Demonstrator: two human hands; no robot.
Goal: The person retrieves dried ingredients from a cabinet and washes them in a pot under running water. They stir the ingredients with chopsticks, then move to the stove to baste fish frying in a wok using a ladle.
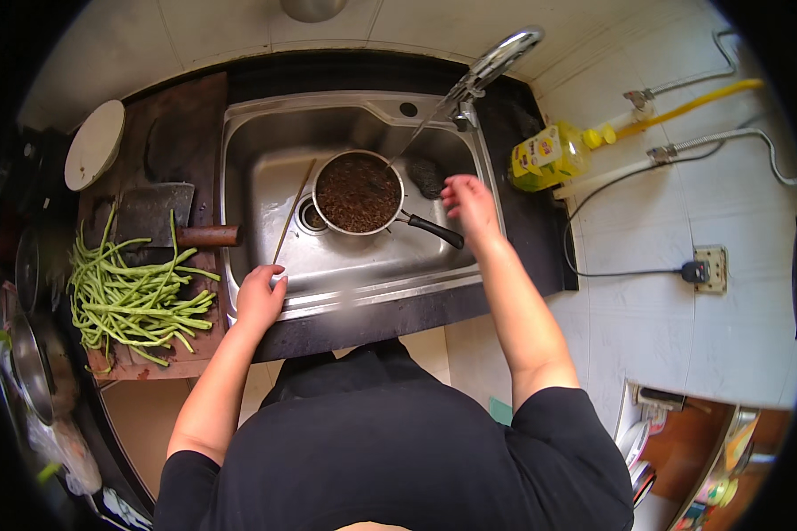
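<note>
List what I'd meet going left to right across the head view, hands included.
Green beans → left hand → pot → right hand → yellow bottle → black plug.

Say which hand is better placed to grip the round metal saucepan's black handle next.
Probably the right hand: it looks empty and is near the black handle, which juts rightward; the left hand is farther off.
</note>
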